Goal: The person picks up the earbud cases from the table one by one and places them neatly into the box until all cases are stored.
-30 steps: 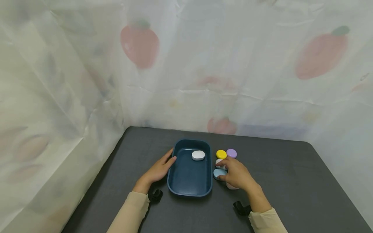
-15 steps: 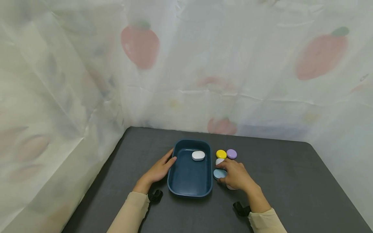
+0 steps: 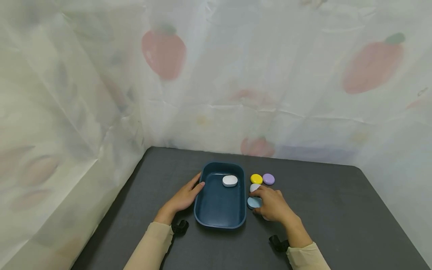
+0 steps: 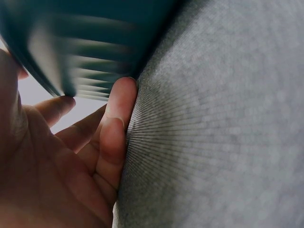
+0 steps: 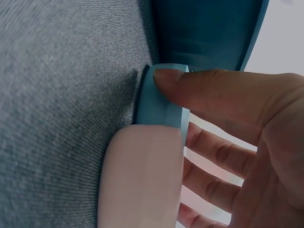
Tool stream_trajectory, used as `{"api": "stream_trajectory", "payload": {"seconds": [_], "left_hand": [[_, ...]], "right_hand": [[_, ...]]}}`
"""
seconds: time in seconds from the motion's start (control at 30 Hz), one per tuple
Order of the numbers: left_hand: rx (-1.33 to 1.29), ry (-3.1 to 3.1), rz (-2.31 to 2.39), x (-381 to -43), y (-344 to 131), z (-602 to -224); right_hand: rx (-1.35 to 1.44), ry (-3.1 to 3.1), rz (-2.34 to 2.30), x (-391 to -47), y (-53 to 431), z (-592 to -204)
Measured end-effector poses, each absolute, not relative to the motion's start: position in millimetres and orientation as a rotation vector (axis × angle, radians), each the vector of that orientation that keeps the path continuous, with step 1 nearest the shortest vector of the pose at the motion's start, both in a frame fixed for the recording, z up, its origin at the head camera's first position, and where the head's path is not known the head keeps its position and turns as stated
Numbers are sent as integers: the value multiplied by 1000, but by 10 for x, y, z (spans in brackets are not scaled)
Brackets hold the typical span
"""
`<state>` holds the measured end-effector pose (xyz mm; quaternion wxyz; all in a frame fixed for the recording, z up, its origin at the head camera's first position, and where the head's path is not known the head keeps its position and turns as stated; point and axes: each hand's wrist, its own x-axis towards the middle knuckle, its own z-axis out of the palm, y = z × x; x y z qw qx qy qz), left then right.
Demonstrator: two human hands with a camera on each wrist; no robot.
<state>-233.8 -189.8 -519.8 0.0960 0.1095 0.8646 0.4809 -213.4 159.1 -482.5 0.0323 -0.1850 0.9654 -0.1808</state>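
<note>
In the head view, a dark blue rectangular tray holds a small white oval case. My left hand holds the tray's left side, thumb at the rim and fingers against the outer wall. On the tray's right, my right hand pinches a light-blue oval case. The right wrist view shows the thumb pressed on this case, with the other fingers beyond it. A pale pink case lies beside it, mostly hidden under the hand in the head view.
Another white case sits just beyond the right fingertips, partly covered. Behind it are a yellow round case and a purple one. All stand on a dark grey table, with a fruit-printed curtain behind and at the left.
The right fingers have drawn closer together around the light-blue case, uncovering more of the purple and white cases. The left hand and tray stay as they were.
</note>
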Motion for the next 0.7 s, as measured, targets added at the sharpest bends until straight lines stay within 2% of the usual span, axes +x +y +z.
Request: {"api": "stream_trajectory", "payload": {"seconds": [0.7], "left_hand": [[299,2551,1414,-2320,-1895,-5191]], "right_hand": [[-558,2976,-549,-2118,1574,-4801]]}}
